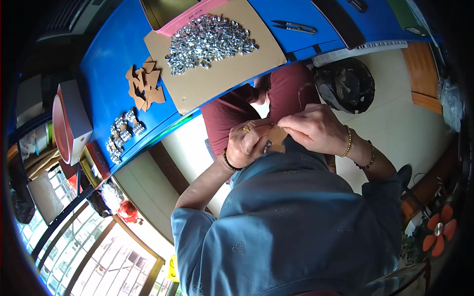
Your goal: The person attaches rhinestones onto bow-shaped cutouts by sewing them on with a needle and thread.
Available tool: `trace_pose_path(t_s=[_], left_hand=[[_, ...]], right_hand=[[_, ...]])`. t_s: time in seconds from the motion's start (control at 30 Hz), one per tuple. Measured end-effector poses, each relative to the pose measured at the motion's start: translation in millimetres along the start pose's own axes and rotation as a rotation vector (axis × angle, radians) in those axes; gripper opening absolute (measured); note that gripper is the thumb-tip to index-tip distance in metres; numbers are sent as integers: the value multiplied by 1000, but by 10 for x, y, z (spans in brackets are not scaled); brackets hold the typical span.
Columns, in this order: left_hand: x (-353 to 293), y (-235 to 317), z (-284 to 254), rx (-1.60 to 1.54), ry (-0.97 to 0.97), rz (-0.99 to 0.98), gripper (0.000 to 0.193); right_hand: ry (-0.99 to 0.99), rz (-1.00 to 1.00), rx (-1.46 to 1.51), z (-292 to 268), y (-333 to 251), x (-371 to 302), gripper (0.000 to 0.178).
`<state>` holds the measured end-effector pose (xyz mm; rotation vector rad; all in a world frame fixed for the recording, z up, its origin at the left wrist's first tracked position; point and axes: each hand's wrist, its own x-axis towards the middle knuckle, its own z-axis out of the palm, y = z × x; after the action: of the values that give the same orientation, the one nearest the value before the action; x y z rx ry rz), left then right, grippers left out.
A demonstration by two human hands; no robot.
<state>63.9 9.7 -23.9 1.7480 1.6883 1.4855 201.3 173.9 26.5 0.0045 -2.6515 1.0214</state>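
Over my lap, my left hand (245,144) and my right hand (315,129) meet at a small brown leather-like piece (279,139). My left fingers are closed on its left side, where a few shiny silver bits (267,146) show. At its top edge, my right thumb and forefinger pinch together; any tiny part between them is too small to make out. Beyond the hands lies a heap of silver studs or beads (210,42) on a tan board (197,91). Loose brown cut pieces (144,85) sit left of it, with several silver-studded pieces (123,132) nearer the table's left edge.
The blue table (106,69) carries a pink-edged box (190,17) behind the heap and thread snips (295,26) to its right. A white-and-pink box (74,123) stands far left. On the floor at right is a black-lined bin (345,85).
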Motion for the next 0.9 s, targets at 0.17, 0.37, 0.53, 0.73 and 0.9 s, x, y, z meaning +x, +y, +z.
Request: trace_pose_path(t_s=[0.17, 0.37, 0.53, 0.73, 0.9], left_hand=[[-28, 10, -15, 3, -31, -31, 29], [-19, 18, -22, 42, -44, -12, 30], [-20, -4, -13, 29, -48, -9, 30], [22, 1, -37, 15, -111, -70, 27], [156, 26, -50, -597, -148, -701, 16]], right_hand=[[-107, -31, -42, -74, -36, 36, 9], [-168, -42, -76, -52, -20, 21, 9], [-206, -29, -87, -46, 3, 14, 7], [-238, -16, -71, -38, 59, 55, 3], [-242, 33, 141, 54, 305, 71, 4]])
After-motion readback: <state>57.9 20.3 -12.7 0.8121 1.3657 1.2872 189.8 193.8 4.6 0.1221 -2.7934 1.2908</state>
